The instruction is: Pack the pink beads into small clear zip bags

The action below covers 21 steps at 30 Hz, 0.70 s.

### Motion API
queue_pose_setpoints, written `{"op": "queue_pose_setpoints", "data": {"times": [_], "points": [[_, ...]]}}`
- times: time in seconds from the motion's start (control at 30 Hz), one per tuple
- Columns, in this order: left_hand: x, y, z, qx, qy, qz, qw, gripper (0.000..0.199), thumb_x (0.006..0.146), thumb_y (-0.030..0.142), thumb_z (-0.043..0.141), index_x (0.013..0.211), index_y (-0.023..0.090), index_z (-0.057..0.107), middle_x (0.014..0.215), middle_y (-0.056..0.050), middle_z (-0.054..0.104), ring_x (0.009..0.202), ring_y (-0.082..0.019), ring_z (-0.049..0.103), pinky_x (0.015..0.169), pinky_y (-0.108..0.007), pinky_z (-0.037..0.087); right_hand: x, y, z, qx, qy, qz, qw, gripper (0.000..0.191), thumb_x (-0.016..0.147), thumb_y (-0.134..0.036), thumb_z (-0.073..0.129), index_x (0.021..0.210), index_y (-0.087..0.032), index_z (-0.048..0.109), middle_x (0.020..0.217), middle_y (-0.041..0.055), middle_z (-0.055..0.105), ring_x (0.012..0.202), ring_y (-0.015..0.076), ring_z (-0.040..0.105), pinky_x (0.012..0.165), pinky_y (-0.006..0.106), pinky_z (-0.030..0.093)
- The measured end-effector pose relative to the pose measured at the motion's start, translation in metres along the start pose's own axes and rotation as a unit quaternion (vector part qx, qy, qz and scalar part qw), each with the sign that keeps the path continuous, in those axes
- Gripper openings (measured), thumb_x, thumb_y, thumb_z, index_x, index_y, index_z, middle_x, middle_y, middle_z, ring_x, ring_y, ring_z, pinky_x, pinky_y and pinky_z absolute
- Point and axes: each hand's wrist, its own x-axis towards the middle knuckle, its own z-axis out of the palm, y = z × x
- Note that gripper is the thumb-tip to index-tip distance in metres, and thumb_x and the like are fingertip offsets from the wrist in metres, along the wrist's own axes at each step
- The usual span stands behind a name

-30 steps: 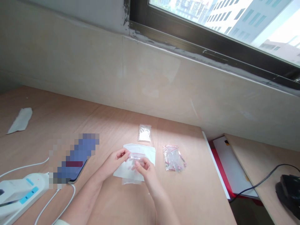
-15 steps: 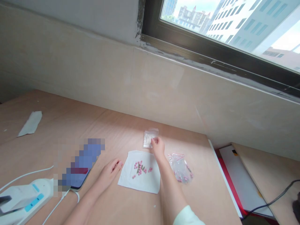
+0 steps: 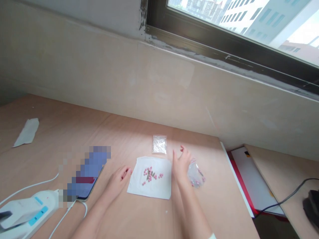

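Observation:
My left hand (image 3: pixel 120 177) rests on the table with its fingers curled in, beside the left edge of a white square sheet (image 3: pixel 159 192), cloth or paper. I see nothing in its hollow. Pink beads (image 3: pixel 150 174) and a few green-brown slim pieces (image 3: pixel 154 174) lie clustered on the sheet. To the right of the sheet is my right hand (image 3: pixel 182 162), thumb and fingers apart, holding nothing. It reaches over the top left part of a clear zip bag (image 3: pixel 196 174) with pink beads inside. A small clear bag of whitish contents (image 3: pixel 159 144) lies behind the sheet.
On the left are a phone (image 3: pixel 87 186), partly blurred out, a white power strip (image 3: pixel 32 212) and white cables (image 3: pixel 62 220). A white scrap (image 3: pixel 27 132) lies far left. The wall and window stand behind. Right of the table edge is a lower surface with a black cable (image 3: pixel 281 201).
My right hand has let go of the small whitish bag and moved right, opening over the bag of pink beads. My left hand stays put. The view has shifted slightly.

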Motion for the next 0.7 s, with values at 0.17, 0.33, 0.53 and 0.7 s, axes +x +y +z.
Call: {"op": "queue_pose_setpoints", "data": {"times": [0.17,0.33,0.53,0.7], "points": [[0.001,-0.005,0.002,0.000,-0.011,0.006,1.000,0.027,0.078,0.039,0.036,0.067,0.019,0.051,0.060,0.002,0.052,0.057,-0.014,0.046,0.053,-0.022,0.034,-0.025,0.052,-0.032,-0.118,-0.022,0.124,0.985,0.043,0.068,-0.028,0.048,0.107,-0.009,0.049,0.103,0.0208,0.048,0.094,0.0347,0.040,0.075,0.042,0.028],[0.001,-0.005,0.002,-0.032,-0.014,0.003,0.999,0.027,0.076,0.041,0.039,0.068,0.018,0.052,0.061,0.002,0.054,0.060,-0.014,0.050,0.055,-0.021,0.037,-0.037,0.078,-0.044,-0.047,-0.048,0.097,0.993,0.026,0.069,-0.023,0.043,0.087,-0.014,0.060,0.094,0.0146,0.059,0.090,0.0290,0.049,0.076,0.039,0.031],[-0.004,0.010,-0.008,-0.106,-0.005,-0.049,0.993,0.033,0.069,0.049,0.042,0.070,0.017,0.053,0.060,0.002,0.055,0.062,-0.015,0.053,0.056,-0.021,0.039,-0.040,0.064,-0.074,0.080,0.023,0.057,0.995,0.027,0.073,-0.026,0.038,0.079,-0.015,0.061,0.081,0.0090,0.063,0.075,0.0210,0.055,0.069,0.031,0.035],[-0.014,0.030,-0.014,-0.105,-0.015,-0.037,0.994,0.031,0.068,0.046,0.043,0.069,0.017,0.053,0.056,0.003,0.052,0.053,-0.012,0.048,0.054,-0.021,0.038,-0.034,0.050,-0.084,0.062,0.075,0.045,0.994,0.019,0.070,-0.025,0.042,0.063,-0.016,0.058,0.070,0.0063,0.061,0.067,0.0187,0.052,0.068,0.031,0.032]]}}
